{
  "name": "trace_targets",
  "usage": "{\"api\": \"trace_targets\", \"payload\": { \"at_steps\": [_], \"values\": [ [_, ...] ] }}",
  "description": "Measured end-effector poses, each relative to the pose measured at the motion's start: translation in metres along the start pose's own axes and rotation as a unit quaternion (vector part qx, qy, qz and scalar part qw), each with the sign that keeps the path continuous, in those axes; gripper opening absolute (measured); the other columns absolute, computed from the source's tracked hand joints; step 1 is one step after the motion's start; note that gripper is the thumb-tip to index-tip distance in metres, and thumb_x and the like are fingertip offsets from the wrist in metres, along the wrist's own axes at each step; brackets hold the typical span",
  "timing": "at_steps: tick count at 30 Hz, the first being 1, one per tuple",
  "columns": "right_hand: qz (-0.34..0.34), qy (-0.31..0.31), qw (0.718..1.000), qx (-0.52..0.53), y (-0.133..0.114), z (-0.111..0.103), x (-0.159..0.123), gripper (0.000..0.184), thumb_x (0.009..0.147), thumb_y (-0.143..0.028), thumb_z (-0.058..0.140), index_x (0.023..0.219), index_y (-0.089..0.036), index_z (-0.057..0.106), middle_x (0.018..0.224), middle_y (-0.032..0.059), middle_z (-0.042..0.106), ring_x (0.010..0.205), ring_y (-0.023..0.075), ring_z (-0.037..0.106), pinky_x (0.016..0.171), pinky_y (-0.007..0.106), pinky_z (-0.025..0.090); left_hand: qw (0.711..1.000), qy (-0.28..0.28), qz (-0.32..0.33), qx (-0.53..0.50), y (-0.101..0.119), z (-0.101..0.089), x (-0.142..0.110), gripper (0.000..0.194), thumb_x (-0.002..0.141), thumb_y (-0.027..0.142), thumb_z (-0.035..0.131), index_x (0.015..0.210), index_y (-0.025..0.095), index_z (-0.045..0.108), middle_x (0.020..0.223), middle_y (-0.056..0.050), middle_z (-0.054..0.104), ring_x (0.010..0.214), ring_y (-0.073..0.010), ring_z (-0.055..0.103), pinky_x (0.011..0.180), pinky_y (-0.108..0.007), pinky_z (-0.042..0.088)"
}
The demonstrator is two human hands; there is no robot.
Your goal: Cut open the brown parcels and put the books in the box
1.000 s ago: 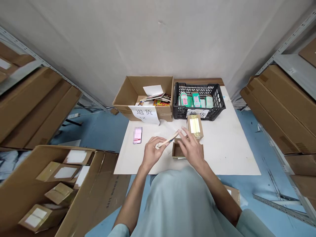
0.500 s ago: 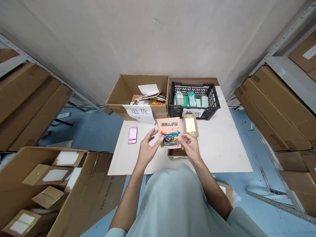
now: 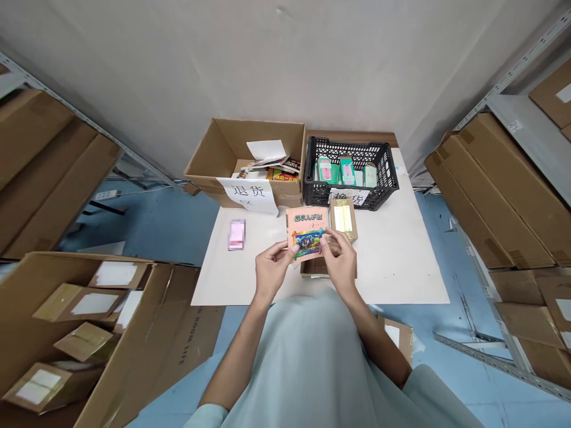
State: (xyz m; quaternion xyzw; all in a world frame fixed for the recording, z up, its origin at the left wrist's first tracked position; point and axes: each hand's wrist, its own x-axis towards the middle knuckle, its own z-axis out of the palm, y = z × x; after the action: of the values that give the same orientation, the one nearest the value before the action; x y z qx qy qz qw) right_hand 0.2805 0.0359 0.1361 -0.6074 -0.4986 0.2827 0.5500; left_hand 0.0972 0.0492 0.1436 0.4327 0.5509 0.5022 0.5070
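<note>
A small pink book [image 3: 307, 229] with Chinese lettering and a colourful picture on its cover is held up over the white table [image 3: 392, 267]. My left hand [image 3: 273, 267] grips its lower left edge, thumb on the cover. On the opposite edge, my right hand [image 3: 341, 261] pinches it between thumb and fingers. Beneath the book lies an open brown carton [image 3: 312, 267], partly hidden by the book and my right hand. Just behind my right hand sits a small taped parcel [image 3: 343, 218] with a white label.
At the back stand a cardboard box [image 3: 200, 160] of books and a black crate [image 3: 388, 193] of green boxes, both with paper signs. A phone [image 3: 237, 235] lies on the left. Below left, a big carton [image 3: 165, 315] holds several parcels. Shelves [image 3: 513, 113] with cartons flank the table.
The fingers of my left hand have closed in behind the book's left edge. The book has tilted slightly, and my view has shifted a little.
</note>
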Motion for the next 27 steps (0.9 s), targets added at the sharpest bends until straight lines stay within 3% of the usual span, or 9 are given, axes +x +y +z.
{"api": "trace_targets", "payload": {
  "at_steps": [2,4,8,12,15,19,22,27],
  "values": [
    [-0.075,0.027,0.991,-0.108,-0.003,0.000,-0.006,0.032,0.112,-0.040,0.066,0.136,-0.027,0.083,0.142,0.0148,0.078,0.138,0.0315,0.072,0.120,0.056,0.061,0.999,0.016,0.033,0.022,-0.009,0.004,-0.002,0.052,0.083,0.066,0.095,0.105,0.019,0.092,0.112,-0.011,0.089,0.099,-0.0286,0.084,0.093,-0.041,0.070],
    [-0.099,0.031,0.983,-0.150,-0.005,0.002,-0.013,0.032,0.113,-0.040,0.066,0.138,-0.027,0.083,0.143,0.0147,0.078,0.143,0.0324,0.070,0.124,0.058,0.058,0.996,0.023,0.065,0.050,-0.015,0.007,-0.006,0.047,0.089,0.064,0.090,0.105,0.020,0.092,0.113,-0.010,0.089,0.101,-0.0282,0.084,0.092,-0.040,0.070],
    [-0.032,-0.039,0.998,-0.043,-0.004,0.013,-0.025,0.045,0.105,-0.050,0.078,0.142,-0.024,0.080,0.140,0.0150,0.081,0.118,0.0289,0.083,0.103,0.043,0.072,0.982,-0.007,0.145,0.122,-0.019,0.014,-0.018,0.034,0.102,0.054,0.079,0.110,0.024,0.093,0.114,-0.010,0.089,0.102,-0.0268,0.085,0.091,-0.039,0.070],
    [0.038,-0.012,0.999,0.019,0.000,0.019,-0.023,0.041,0.101,-0.055,0.079,0.127,-0.024,0.085,0.116,0.0120,0.088,0.101,0.0295,0.086,0.094,0.043,0.074,0.966,-0.060,0.196,0.157,-0.015,0.021,-0.030,0.031,0.109,0.048,0.071,0.120,0.028,0.091,0.128,-0.011,0.087,0.115,-0.0278,0.084,0.103,-0.044,0.069],
    [0.094,-0.009,0.991,0.099,0.003,0.010,-0.010,0.040,0.100,-0.061,0.077,0.115,-0.024,0.085,0.105,0.0094,0.088,0.099,0.0301,0.087,0.094,0.044,0.073,0.974,-0.072,0.168,0.135,-0.008,0.017,-0.029,0.030,0.106,0.051,0.074,0.113,0.028,0.091,0.128,-0.012,0.087,0.119,-0.0289,0.083,0.100,-0.044,0.069],
    [0.136,-0.052,0.969,0.201,-0.001,-0.011,0.006,0.050,0.091,-0.068,0.085,0.112,-0.023,0.085,0.111,0.0104,0.089,0.109,0.0325,0.085,0.099,0.046,0.072,0.991,0.032,0.098,0.083,0.003,-0.004,-0.012,0.033,0.095,0.056,0.086,0.087,0.024,0.087,0.097,-0.008,0.085,0.093,-0.0239,0.080,0.074,-0.034,0.062],
    [0.174,-0.086,0.947,0.255,-0.007,-0.021,0.010,0.052,0.088,-0.071,0.088,0.110,-0.023,0.086,0.111,0.0102,0.089,0.112,0.0335,0.084,0.095,0.045,0.072,0.995,0.088,0.045,0.026,0.010,-0.021,0.000,0.037,0.089,0.058,0.091,0.088,0.021,0.086,0.083,-0.005,0.080,0.076,-0.0190,0.071,0.066,-0.031,0.056],
    [0.212,-0.099,0.934,0.272,-0.011,-0.021,0.011,0.060,0.078,-0.077,0.090,0.104,-0.023,0.083,0.101,0.0096,0.087,0.110,0.0342,0.083,0.087,0.043,0.073,0.998,0.028,-0.020,-0.043,0.019,-0.028,0.004,0.042,0.084,0.058,0.096,0.103,0.020,0.091,0.093,-0.009,0.082,0.083,-0.0204,0.074,0.069,-0.031,0.056]
  ]
}}
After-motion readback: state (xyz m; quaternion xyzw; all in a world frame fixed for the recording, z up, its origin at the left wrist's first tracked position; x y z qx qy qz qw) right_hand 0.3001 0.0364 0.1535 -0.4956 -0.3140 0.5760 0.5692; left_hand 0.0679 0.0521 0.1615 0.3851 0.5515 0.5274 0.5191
